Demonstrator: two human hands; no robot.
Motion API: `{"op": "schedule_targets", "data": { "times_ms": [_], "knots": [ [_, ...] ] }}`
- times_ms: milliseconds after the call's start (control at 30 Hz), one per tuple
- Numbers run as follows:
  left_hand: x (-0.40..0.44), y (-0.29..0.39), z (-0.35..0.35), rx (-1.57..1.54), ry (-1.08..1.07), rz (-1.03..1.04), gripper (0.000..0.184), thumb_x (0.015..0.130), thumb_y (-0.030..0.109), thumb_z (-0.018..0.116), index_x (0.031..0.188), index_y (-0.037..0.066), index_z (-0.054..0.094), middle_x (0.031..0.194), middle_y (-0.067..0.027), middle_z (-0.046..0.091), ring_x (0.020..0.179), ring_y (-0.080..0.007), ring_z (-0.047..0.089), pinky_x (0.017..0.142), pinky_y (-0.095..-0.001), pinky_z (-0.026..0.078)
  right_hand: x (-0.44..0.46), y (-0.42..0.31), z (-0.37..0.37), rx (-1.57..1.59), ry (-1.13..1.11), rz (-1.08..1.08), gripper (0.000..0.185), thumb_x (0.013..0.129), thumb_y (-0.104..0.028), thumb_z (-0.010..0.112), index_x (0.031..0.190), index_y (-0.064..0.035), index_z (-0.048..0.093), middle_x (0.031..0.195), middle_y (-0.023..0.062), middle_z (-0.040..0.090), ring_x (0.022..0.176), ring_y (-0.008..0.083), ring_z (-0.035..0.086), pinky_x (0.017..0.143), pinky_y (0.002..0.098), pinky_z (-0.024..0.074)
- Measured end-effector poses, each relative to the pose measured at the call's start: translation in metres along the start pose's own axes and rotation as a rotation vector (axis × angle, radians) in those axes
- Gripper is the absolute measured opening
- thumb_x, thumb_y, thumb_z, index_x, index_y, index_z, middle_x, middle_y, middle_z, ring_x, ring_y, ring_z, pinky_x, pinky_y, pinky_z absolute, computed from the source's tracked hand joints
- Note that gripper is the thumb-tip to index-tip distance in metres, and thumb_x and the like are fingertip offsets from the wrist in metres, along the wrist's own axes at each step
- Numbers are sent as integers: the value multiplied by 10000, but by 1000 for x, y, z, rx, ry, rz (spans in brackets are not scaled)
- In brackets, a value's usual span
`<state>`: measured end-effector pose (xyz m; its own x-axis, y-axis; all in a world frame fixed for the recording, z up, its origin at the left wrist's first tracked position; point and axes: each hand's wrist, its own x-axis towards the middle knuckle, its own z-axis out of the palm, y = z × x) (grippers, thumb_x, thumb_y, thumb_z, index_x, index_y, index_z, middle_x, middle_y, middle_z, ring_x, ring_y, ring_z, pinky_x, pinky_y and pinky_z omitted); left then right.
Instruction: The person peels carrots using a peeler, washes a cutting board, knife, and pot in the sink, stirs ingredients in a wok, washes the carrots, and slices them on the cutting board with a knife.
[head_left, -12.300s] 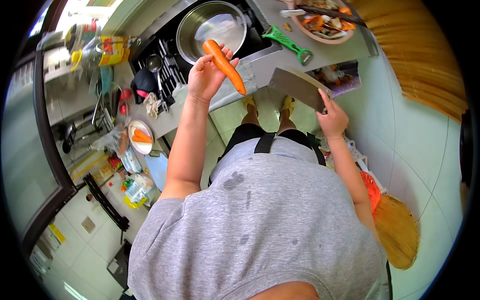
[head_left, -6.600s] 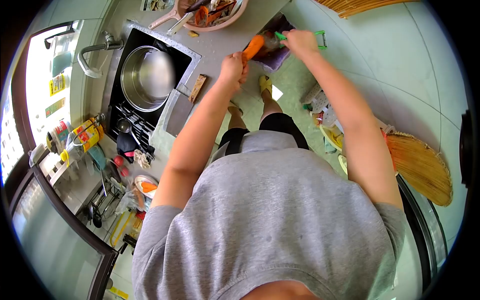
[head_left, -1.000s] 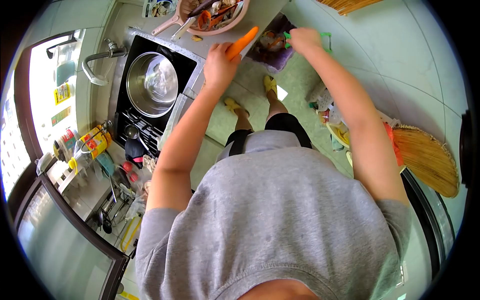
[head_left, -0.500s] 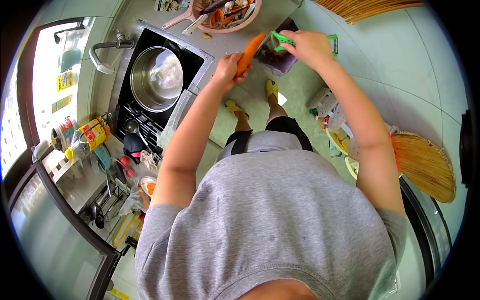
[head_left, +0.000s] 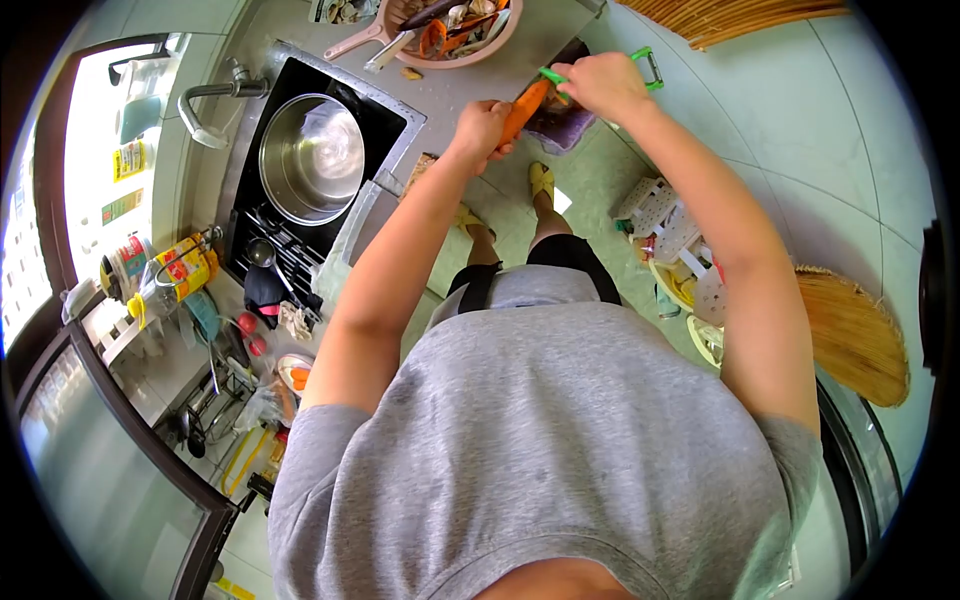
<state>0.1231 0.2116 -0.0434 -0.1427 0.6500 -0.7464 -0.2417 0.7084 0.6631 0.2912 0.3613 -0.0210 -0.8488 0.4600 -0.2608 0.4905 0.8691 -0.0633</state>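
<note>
My left hand (head_left: 482,130) is wrapped round the thick end of an orange carrot (head_left: 522,110), which points up and to the right. Closed on a green peeler (head_left: 553,75), my right hand (head_left: 606,88) is close to the carrot's far end. The peeler's head is against or just above the carrot; exact contact is hard to make out. Below both hands, near the floor, a purple bag-lined bin (head_left: 568,135) shows in part, its contents dark and unclear.
A steel pot (head_left: 272,165) sits in the black sink beside a tap (head_left: 205,92). On the counter stands a pink strainer (head_left: 513,38) holding peelings and a dark-handled tool. Bottles crowd the left ledge. A straw broom (head_left: 855,335) and baskets (head_left: 705,340) are at the right.
My right hand has moved slightly left and down, bringing the peeler to the carrot. My left hand has shifted right, and the carrot tilts more to the right.
</note>
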Motion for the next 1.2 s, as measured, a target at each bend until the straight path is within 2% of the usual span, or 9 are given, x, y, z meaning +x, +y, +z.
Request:
{"op": "schedule_targets", "data": {
  "times_ms": [400, 467, 500, 533, 667, 833, 1000, 1067, 1200],
  "knots": [
    [-23, -6, -40, -580, -45, -64, 366, 1025, 340, 439, 1046, -4, 560, 778, -95, 603, 475, -129, 456, 380, -243, 314, 17, 24, 60, 67, -65, 388, 313, 907, -397, 600, 1150, -215, 676, 953, 97, 713, 892, 303, 678, 708, 442, 529],
    [-38, -22, -53, -254, -15, 73, 427, 996, 371, 530, 1182, -12, 560, 849, -84, 618, 544, -99, 486, 435, -207, 359, 22, 36, 91, 8, -222, 433, 354, 888, -444, 620, 1149, -214, 683, 1002, 126, 708, 940, 324, 674, 737, 464, 524],
    [-48, -27, -58, -148, 27, 117, 444, 969, 364, 585, 1209, -10, 561, 846, -66, 620, 538, -88, 496, 439, -207, 368, 14, 45, 114, 198, 108, 411, 400, 882, -472, 618, 1183, -216, 675, 1044, 143, 702, 964, 348, 664, 769, 481, 515],
    [-58, -32, -64, -40, 68, 157, 474, 942, 356, 639, 1236, -7, 561, 843, -47, 623, 531, -77, 506, 443, -207, 377, 6, 27, 77, 301, 114, 512, 458, 887, -493, 602, 1247, -212, 640, 1098, 158, 688, 999, 369, 648, 802, 487, 506],
    [-93, -73, -103, -217, 196, 277, 471, 897, 276, 709, 1266, 18, 571, 833, -15, 622, 523, -61, 523, 465, -205, 399, -7, 3, 41, 209, -41, 482, 678, 811, -559, 667, 1383, -226, 517, 1160, 160, 671, 1065, 372, 629, 865, 474, 491],
    [-162, -125, -157, -460, 637, 457, 431, 921, 269, 676, 1261, 32, 559, 838, -7, 615, 565, -69, 521, 508, -221, 435, -17, -19, 38, 459, 137, 270, 585, 786, -213, 740, 1342, -168, 564, 1178, 143, 672, 1048, 356, 640, 883, 407, 501],
    [-216, -243, -221, -12, 1777, 573, 374, 959, 220, 613, 1254, 13, 511, 1012, -73, 625, 850, -187, 613, 766, -335, 504, -12, -74, 30, 452, 262, 136, 553, 792, -203, 728, 1319, -121, 580, 1177, 146, 670, 1045, 316, 649, 886, 390, 499],
    [-252, -285, -237, -283, 1953, 446, 430, 922, 206, 624, 1264, -5, 472, 1105, -207, 594, 1005, -344, 592, 905, -431, 462, -5, -113, 11, 423, 208, 134, 557, 792, -206, 728, 1322, -121, 577, 1172, 148, 671, 1044, 310, 650, 886, 388, 498],
    [-330, -387, -282, -251, 2229, -281, 415, 875, 145, 593, 1242, -17, 488, 1079, -224, 637, 954, -381, 637, 825, -459, 485, 20, -163, -3, 392, 185, 43, 577, 795, -223, 726, 1339, -129, 559, 1141, 159, 676, 1018, 309, 657, 863, 393, 500]
  ]
}}
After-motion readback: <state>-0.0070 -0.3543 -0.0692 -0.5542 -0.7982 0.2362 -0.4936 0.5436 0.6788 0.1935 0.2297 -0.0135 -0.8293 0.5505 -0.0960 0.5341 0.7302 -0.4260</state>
